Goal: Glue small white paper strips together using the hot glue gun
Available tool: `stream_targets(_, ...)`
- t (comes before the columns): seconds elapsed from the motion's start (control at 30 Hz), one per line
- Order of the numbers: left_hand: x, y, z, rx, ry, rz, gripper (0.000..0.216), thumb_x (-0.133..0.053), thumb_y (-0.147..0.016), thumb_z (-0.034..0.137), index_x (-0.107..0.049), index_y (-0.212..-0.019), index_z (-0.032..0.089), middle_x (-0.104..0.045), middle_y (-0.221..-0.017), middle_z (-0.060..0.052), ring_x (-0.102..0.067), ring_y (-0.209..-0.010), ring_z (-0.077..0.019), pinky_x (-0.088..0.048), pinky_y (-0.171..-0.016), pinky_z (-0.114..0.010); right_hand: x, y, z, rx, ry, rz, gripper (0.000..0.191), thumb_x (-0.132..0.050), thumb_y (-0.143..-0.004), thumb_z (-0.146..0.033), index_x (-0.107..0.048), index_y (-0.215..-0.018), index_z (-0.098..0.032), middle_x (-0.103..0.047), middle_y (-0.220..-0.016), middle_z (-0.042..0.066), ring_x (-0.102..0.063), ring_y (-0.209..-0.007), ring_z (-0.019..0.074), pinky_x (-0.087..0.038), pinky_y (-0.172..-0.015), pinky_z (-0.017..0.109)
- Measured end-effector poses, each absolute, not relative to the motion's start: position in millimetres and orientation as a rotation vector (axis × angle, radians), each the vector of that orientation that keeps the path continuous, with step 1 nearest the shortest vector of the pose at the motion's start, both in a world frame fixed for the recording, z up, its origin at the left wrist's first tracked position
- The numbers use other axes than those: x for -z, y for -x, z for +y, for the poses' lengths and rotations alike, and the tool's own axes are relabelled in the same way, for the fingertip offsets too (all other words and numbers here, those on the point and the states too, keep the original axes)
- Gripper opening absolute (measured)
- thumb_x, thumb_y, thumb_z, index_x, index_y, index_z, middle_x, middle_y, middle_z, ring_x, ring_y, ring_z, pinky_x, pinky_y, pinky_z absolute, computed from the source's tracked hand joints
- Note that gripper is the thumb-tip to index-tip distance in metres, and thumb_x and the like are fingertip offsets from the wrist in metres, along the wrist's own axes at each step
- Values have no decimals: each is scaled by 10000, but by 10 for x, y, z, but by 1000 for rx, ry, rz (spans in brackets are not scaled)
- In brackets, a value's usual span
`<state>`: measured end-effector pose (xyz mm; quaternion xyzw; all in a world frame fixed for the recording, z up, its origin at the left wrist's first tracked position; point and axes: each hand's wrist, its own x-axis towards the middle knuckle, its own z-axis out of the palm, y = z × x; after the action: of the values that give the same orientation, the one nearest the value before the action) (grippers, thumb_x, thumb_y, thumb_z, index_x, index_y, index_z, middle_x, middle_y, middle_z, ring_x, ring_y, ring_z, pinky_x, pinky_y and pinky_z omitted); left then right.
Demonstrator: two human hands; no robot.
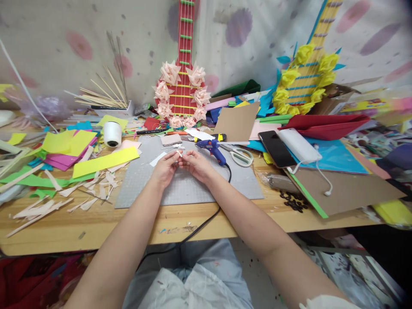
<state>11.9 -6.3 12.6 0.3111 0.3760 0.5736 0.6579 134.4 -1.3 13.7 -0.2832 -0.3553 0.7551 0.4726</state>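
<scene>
My left hand (165, 167) and my right hand (195, 165) meet above a grey cutting mat (186, 182). Their fingers are curled and pinch a small pale paper piece (178, 154) between them. A white paper strip (158, 159) lies on the mat just left of my left hand. A blue glue gun (212, 150) rests just beyond my right hand, its black cord (206, 219) running off the table's front edge.
Scissors (240, 155) lie right of the glue gun. A phone (275, 148) and white power bank (298, 145) sit at right on cardboard (344, 189). Coloured paper sheets (71, 148), paper scraps (64, 197) and a white roll (112, 134) crowd the left. Two paper guitars (183, 86) lean at the back.
</scene>
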Motion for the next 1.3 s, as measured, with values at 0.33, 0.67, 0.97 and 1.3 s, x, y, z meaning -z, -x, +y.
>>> stream_targets(0.33, -179, -143, -106, -1272, -782, 861, 292, -639, -659, 333, -654, -889, 153, -652, -803, -39, -584, -724, -104, -452, -687, -231, -123, -1301, -4, -1566, 790, -902, 404, -705, -571, -242, -331, -721, -211, -592, -599, -63, -581, -556, 86, -478, -586, 232)
stream_targets(0.67, -122, -215, -89, -1521, -900, 1146, 383, -748, -498, 301, -612, -819, 142, -607, -684, 2, -552, -596, -76, -438, -618, -220, -32, -1240, -62, -947, 1066, -1376, 228, -557, -705, -266, -345, -775, -223, -547, -660, -52, -572, -618, 113, -467, -629, 280)
stream_targets(0.97, -165, -182, -109, -1494, -884, 1161, 450, -740, -521, 275, -635, -933, 128, -670, -728, -45, -610, -646, -124, -477, -689, -284, -89, -1242, -36, -1407, 899, -997, 405, -678, -576, -307, -311, -726, -222, -544, -582, -85, -553, -525, 82, -467, -522, 221)
stream_targets(1.3, -228, 29, -52, -1562, -766, 1235, 330, -758, -480, 221, -622, -758, 107, -642, -645, -31, -586, -566, -98, -499, -650, -281, -127, -1323, -37, -1503, 842, -901, 429, -714, -551, -275, -323, -715, -213, -605, -589, -48, -576, -549, 84, -454, -508, 188)
